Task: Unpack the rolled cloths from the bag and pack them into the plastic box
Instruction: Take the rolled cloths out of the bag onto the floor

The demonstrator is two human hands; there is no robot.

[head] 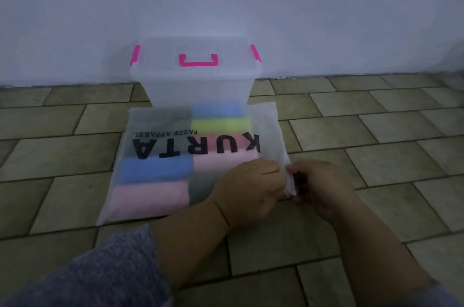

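Observation:
A frosted plastic bag (160, 146) printed "KURTA" lies flat on the tiled floor. Through it show several rolled cloths in two columns: blue (155, 168), pink (148, 200), green-yellow (221, 123) and others. Behind it stands the clear plastic box (198, 90) with its lid shut, pink handle and pink side clips. My left hand (251, 188) and my right hand (324, 186) meet at the bag's near right corner. Both pinch the bag's edge there, where a small white flap (290, 185) sticks up between the fingers.
A plain pale wall (226, 0) rises right behind the box. Brownish floor tiles (376, 131) spread to both sides of the bag. Something translucent (455, 65) shows at the far right edge against the wall.

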